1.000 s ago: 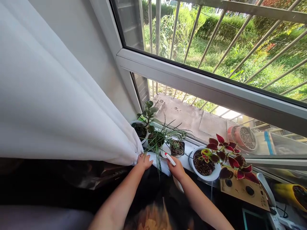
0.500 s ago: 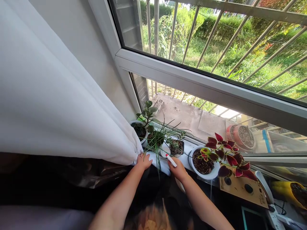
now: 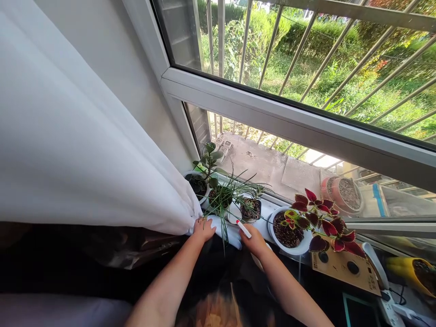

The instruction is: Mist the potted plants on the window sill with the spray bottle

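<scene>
Grip, right hand [image 3: 252, 240]: closing on a slim white marker [image 3: 244, 229] with a red tip, which is slanting across the fingers. The marker is probably light, stiff and smooth, best taken by its barrel. Grip, left hand [image 3: 204, 229]: fingers are lying against the gathered lower edge of a white sheer curtain [image 3: 85, 127]; whether they are clenching it or only resting there, cannot tell. The curtain is hanging soft and looks very light, so it will likely crease and slide, and is best pinched along its edge. A white fabric fold [image 3: 226, 232] is lying between the hands, touching both; it may be the curtain's own end.

Nearby, at lower right, a tan board with black knobs [image 3: 344, 268] is leaning below the foliage, with a power strip [image 3: 388, 313] and a yellow pot [image 3: 412, 274] beside it. A white window sill [image 3: 264, 222] is carrying a coleus [image 3: 323, 218] in a round white pot [image 3: 293, 250], a small pot of soil [image 3: 251, 211], a grassy plant [image 3: 221, 197] and a broad-leaved succulent [image 3: 207, 165]. Beyond the glass, a pink pot of gravel [image 3: 342, 193] is sitting on a concrete ledge [image 3: 259, 165], and metal window bars [image 3: 299, 54] are standing before a green garden [image 3: 272, 68].
</scene>
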{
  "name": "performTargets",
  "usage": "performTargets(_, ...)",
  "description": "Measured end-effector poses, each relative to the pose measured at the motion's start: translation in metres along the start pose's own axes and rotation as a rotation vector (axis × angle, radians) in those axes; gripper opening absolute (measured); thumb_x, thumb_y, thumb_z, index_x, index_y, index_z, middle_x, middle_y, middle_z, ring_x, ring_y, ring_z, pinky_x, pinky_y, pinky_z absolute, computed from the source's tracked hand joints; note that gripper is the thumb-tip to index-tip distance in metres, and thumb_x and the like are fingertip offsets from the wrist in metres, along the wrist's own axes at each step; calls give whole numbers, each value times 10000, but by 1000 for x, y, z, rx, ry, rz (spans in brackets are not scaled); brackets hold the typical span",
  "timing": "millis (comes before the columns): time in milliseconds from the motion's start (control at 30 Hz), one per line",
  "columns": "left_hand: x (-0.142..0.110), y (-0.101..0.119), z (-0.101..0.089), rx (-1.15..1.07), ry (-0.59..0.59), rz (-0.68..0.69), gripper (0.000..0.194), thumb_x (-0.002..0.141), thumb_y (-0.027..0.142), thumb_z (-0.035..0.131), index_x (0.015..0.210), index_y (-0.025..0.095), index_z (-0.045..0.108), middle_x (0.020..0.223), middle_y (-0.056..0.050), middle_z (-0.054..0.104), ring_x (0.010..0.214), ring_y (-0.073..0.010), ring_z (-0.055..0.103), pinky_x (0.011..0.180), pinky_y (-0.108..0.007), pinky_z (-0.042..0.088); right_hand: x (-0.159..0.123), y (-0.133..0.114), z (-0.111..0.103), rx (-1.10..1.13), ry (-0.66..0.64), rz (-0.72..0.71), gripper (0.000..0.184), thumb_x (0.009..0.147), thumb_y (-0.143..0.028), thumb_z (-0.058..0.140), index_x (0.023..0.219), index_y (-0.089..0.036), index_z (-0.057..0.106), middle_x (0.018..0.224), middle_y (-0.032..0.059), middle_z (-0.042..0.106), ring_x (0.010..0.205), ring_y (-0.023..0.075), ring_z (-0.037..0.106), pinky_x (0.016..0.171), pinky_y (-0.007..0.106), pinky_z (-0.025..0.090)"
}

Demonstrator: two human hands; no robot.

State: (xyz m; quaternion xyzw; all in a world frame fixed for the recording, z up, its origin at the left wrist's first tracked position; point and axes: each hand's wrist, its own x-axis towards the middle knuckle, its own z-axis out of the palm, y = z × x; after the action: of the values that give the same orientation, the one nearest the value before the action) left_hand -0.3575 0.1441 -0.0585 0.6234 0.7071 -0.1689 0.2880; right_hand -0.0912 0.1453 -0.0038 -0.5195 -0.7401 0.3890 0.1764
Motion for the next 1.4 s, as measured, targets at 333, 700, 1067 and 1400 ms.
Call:
performTargets(333, 1, -2, 5, 1, 29, 14, 622, 982, 498, 481, 1508, 191, 608, 1634, -155, 484, 1531, -339, 417, 1283, -488, 266, 5, -4, 1, -18, 17, 72, 248, 954, -347, 504, 763, -215, 592, 780, 52, 625, 745, 204, 587, 696, 315, 428)
performTargets(700, 4, -5, 10, -19, 30, 13, 640, 974, 498, 480, 1520, 186, 598, 1649, -148, 467, 1542, -337, 400, 1292, -483, 242, 20, -34, -14, 105, 232, 44, 411, 989, -546, 459, 861, -209, 656, 873, 85, 665, 837, 257, 631, 794, 401, 507)
performTargets(1067, 3, -5, 10, -33, 54, 25, 610, 971, 480, 493, 1483, 177, 627, 1613, -155, 512, 1522, -358, 423, 1277, -500, 269, 17, -32, -14, 196, 346, 33, 369, 992, -538, 501, 950, -216, 677, 926, 92, 709, 868, 251, 647, 818, 393, 534)
performTargets(1400, 2, -5, 9, -28, 56, 27, 614, 966, 474, 509, 1485, 168, 626, 1635, -158, 483, 1524, -362, 418, 1278, -498, 273, 11, -23, -11, 255, 389, 43, 392, 963, -571, 537, 1012, -207, 677, 991, 118, 737, 937, 269, 677, 869, 418, 548)
